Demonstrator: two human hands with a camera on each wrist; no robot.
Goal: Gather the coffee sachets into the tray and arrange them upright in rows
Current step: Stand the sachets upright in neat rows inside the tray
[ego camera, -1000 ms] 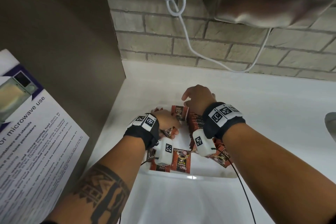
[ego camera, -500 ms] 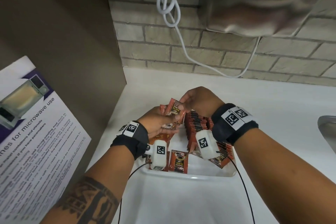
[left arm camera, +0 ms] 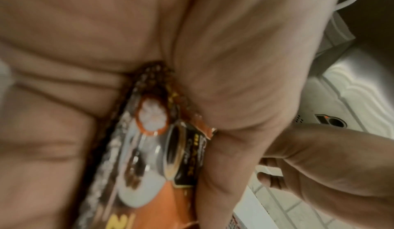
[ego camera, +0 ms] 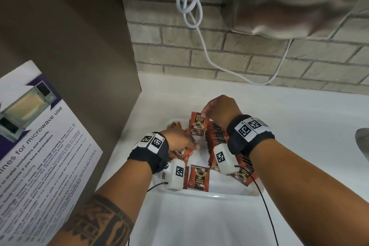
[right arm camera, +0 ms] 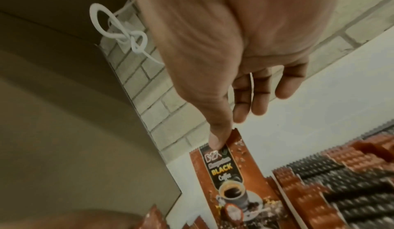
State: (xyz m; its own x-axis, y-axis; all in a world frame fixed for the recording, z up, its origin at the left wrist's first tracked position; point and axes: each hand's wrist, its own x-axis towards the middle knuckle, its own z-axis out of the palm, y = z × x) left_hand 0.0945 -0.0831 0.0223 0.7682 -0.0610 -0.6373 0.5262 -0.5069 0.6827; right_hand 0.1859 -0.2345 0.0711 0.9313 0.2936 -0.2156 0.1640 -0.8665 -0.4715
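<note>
Her right hand (ego camera: 220, 111) pinches an upright sachet (ego camera: 198, 124) by its top edge; just beside it, the left hand (ego camera: 178, 141) grips a bunch of sachets (left arm camera: 149, 140) over the tray (ego camera: 219, 192).

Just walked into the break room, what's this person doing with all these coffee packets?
They are sorting sachets into a white tray on the counter. The right hand pinches one sachet by its top, upright beside a packed row. The left hand grips a bunch of sachets. One loose sachet lies flat in the tray.
</note>
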